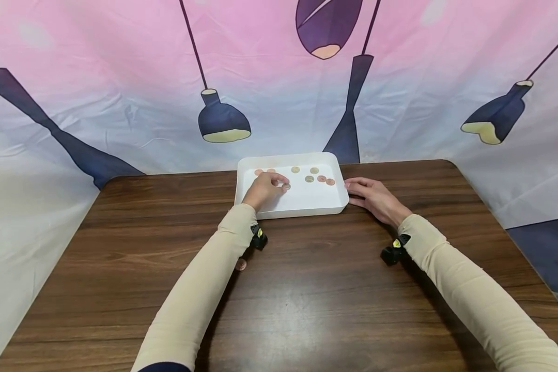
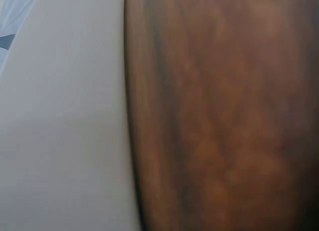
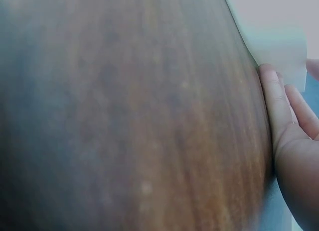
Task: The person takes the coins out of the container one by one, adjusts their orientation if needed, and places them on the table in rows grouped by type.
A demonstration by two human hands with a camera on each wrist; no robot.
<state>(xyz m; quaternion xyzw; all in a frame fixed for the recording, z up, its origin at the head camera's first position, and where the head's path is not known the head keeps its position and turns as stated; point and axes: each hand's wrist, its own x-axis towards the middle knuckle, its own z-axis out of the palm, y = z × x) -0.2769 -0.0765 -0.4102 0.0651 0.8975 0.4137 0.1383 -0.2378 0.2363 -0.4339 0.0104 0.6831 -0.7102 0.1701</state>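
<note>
A shallow white tray (image 1: 302,211) lies on the table with several coins in it. My left hand (image 1: 263,189) reaches over its left part, and the thumb and index finger pinch a coin (image 1: 286,186) close over the tray floor. Two copper coins, one of them a copper coin (image 1: 259,171), lie just beyond that hand. At the tray's right end my right hand (image 1: 374,199) rests its extended fingertips against the outer wall. In the right wrist view the thumb (image 3: 275,94) lies along the table with its tip at the tray wall (image 3: 279,49).
Towards the tray's right side lie silvery coins, such as a silvery coin (image 1: 309,179), and copper ones, such as a copper coin (image 1: 330,182). Another copper coin (image 1: 241,264) sits on the brown wooden table (image 1: 307,289) beside the left forearm. A patterned cloth (image 1: 144,77) hangs behind the table.
</note>
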